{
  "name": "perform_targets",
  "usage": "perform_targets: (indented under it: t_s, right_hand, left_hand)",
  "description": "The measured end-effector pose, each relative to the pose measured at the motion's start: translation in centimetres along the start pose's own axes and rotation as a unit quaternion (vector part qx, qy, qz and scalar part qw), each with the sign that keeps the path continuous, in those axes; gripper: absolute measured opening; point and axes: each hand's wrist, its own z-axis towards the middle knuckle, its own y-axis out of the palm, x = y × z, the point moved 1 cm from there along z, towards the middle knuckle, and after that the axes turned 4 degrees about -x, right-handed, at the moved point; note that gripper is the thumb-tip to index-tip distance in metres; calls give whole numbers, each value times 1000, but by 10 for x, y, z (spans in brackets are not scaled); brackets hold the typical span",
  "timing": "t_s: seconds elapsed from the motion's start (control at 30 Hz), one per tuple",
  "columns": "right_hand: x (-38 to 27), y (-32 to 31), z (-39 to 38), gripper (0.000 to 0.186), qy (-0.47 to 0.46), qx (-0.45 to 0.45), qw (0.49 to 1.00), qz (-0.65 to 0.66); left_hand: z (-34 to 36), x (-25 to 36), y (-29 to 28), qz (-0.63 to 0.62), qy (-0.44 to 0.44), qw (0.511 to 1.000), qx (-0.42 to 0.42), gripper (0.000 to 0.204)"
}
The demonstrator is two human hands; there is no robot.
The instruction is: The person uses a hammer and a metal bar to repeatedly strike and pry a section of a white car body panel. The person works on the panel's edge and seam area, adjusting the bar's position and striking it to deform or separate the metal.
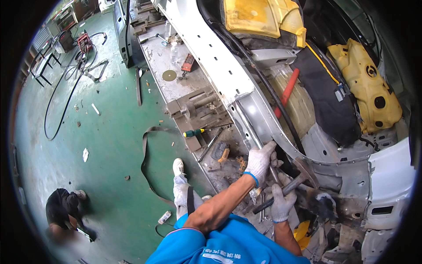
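My left hand (260,163), in a white knit glove with a blue cuff, is closed around a long metal bar (248,124). The bar's far end lies in the channel of the silver car body sill (259,112); its near end runs down toward my other hand. My right hand (282,203), gloved the same way, grips the dark handle of a hammer (306,172). The hammer's head is close to the bar's near end, beside the cut body edge; whether they touch I cannot tell.
A grey bench (154,57) on my left carries a green-yellow screwdriver (193,132), a cordless tool battery (220,151) and a red-black tool (187,63). Inside the car sit yellow panels (367,86) and a red tube (288,91). A strap (144,165) and a crouching person (66,209) are on the green floor.
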Motion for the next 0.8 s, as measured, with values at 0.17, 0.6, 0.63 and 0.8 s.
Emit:
perform_targets:
  t_s: [0.17, 0.6, 0.63, 0.8]
  right_hand:
    - [-8, -5, 5, 47, -41, -19, 998, -43]
    - [-10, -5, 18, 38, -135, -28, 986, -96]
    - [-10, -6, 18, 38, -128, -44, 984, -113]
    - [-25, -25, -3, 47, -21, -63, 980, -188]
  left_hand:
    - [-2, 2, 5, -8, 17, 999, -31, 20]
    - [-22, -8, 19, -6, -8, 1000, -23, 26]
    - [-22, -9, 19, 9, 2, 1000, -15, 25]
    - [-19, -18, 11, 11, 25, 999, -25, 19]
